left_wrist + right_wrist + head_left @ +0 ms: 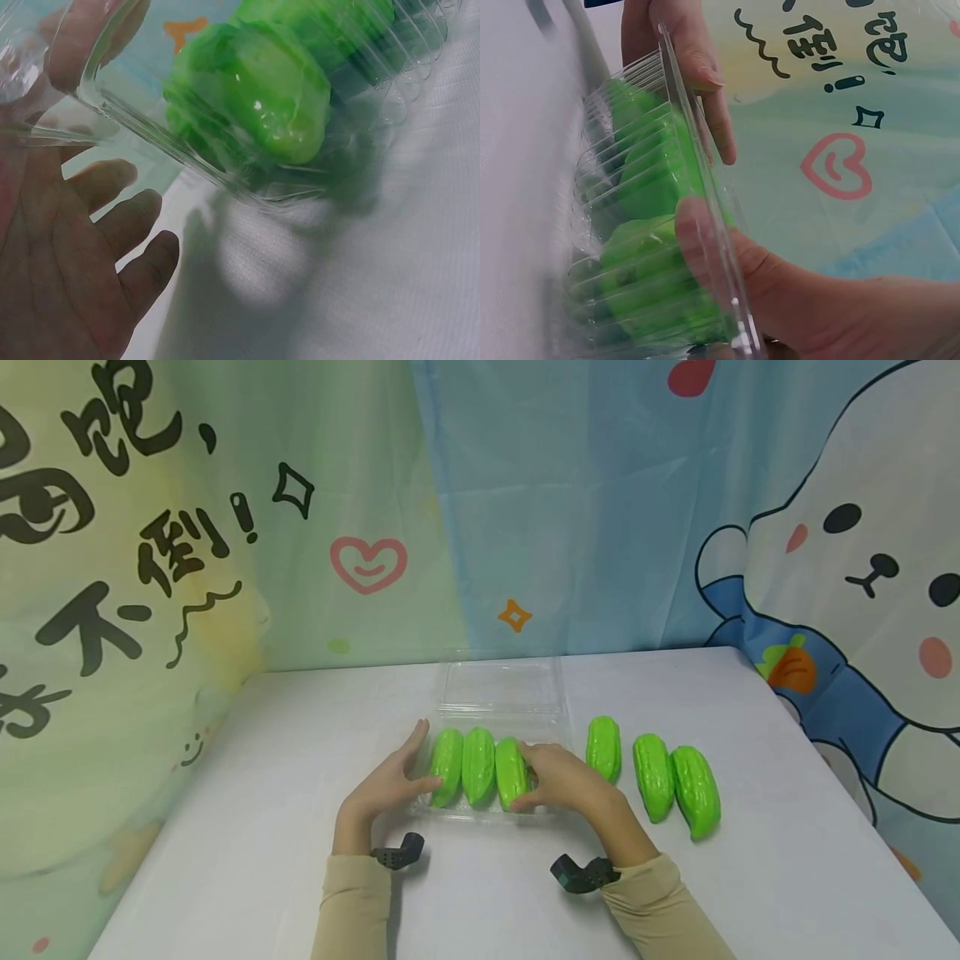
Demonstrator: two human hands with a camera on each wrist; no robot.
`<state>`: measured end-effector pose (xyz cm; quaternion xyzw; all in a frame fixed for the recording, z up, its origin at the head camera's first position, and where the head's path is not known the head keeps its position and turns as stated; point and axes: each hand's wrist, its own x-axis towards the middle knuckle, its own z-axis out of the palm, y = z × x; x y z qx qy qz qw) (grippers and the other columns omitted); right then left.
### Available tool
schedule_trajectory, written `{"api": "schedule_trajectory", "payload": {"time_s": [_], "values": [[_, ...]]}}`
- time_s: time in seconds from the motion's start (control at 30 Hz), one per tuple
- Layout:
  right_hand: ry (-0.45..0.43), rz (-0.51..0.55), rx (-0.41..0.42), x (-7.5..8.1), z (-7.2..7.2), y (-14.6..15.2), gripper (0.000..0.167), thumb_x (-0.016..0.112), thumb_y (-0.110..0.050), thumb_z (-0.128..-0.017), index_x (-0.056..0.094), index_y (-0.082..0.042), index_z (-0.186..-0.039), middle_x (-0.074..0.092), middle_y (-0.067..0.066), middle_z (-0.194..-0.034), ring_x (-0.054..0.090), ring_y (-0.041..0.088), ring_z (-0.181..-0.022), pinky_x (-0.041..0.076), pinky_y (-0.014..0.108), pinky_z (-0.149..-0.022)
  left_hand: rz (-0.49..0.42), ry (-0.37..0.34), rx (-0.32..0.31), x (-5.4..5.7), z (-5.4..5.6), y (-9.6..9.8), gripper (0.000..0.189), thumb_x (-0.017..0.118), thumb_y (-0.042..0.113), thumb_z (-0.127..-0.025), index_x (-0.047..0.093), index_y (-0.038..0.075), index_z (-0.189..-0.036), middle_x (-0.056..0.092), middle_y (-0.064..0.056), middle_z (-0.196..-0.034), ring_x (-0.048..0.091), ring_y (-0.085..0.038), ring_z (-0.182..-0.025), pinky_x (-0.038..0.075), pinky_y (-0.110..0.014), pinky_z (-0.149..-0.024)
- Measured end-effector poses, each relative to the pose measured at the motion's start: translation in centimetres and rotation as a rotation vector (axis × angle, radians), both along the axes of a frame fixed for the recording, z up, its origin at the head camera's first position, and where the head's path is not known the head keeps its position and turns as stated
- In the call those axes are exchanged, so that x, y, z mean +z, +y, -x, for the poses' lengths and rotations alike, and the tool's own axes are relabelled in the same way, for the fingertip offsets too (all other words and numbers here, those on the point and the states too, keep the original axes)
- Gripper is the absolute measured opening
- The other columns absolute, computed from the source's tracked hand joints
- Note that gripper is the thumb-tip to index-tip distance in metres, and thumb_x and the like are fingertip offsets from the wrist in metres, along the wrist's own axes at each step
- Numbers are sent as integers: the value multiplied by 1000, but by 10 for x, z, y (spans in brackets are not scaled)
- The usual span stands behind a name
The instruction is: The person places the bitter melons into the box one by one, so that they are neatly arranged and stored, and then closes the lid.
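Note:
A clear plastic clamshell box (487, 814) lies with its lid (501, 687) folded back toward the curtain. Side by side in it are three glossy, bright green, ridged bitter melons; the left one (447, 767) and middle one (478, 766) lie lengthwise. My right hand (562, 777) holds the right-hand bitter melon (512, 772) between thumb and fingers, at the box's right end. In the right wrist view its thumb (697, 232) shows by the rim. My left hand (390, 785) is at the box's left end, thumb over the rim, its other fingers (131, 225) extended outside the clear wall.
Right of the box, three more bitter melons lie on the white table (262, 793): one close by (603, 748), then a pair (654, 777) nearer the right side. A printed curtain (525, 510) hangs behind the table's back edge. Each wrist wears a dark camera band.

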<state>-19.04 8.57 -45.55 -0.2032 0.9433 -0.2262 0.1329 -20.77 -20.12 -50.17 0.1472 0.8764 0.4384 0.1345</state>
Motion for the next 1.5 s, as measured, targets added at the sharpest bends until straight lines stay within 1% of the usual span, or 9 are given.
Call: {"api": "schedule_trajectory", "payload": {"time_s": [0.13,0.27,0.33,0.4,0.5,0.73,1.03,1.3,1.5], "values": [[0,17,3,3,-1,0,96,83,-40,-66,41,3,-141,65,5,-100,52,15,-83,46,32,-76,13,-9,12,1,0,0,104,72,47,-79,6,21,-154,4,3,-161,7,-19,-148,12,-43,-121],[-19,36,6,4,-1,2,90,82,-41,-69,44,1,-140,49,0,-70,46,12,-67,41,28,-62,22,-17,18,-2,1,1,104,72,49,-78,6,23,-154,4,6,-161,6,-17,-148,12,-42,-121],[-24,36,-4,5,-1,3,87,80,-42,-72,45,0,-139,60,3,-80,52,12,-72,47,29,-66,19,-18,18,-3,1,0,104,72,50,-78,7,23,-154,4,6,-160,6,-17,-148,12,-42,-121],[-31,40,-15,6,-1,6,85,77,-44,-75,45,2,-139,68,10,-102,61,16,-87,53,33,-77,15,-17,14,-3,1,0,104,72,50,-77,7,22,-154,4,6,-161,6,-17,-148,12,-42,-121],[-32,52,-10,12,-1,15,82,72,-44,-80,43,5,-139,57,20,-131,60,27,-115,51,42,-96,12,-18,14,-3,2,1,104,72,50,-77,7,23,-154,4,6,-160,6,-17,-148,12,-42,-121],[-22,96,-20,35,-4,50,75,64,-41,-88,38,5,-142,50,24,-138,56,35,-120,48,48,-99,14,-15,5,-3,2,1,104,71,50,-78,6,23,-154,4,7,-160,6,-15,-148,11,-41,-121],[33,111,-86,56,-15,109,84,67,-47,-85,32,-2,-147,34,24,-150,49,43,-124,40,58,-104,10,-8,0,-2,1,1,104,72,49,-78,6,22,-154,4,5,-161,5,-17,-148,10,-43,-121],[-6,144,-181,44,-22,170,99,70,-51,-79,16,-13,-153,15,18,-158,33,51,-133,32,69,-101,26,-16,4,1,0,2,103,71,49,-79,6,22,-154,3,5,-161,5,-18,-148,10,-43,-121],[-66,197,-203,27,-28,204,106,75,-40,-79,3,-21,-154,0,16,-160,16,54,-138,23,76,-99,29,-5,-6,4,-3,2,102,71,45,-80,5,21,-154,3,2,-161,5,-21,-149,9,-45,-121]]}}
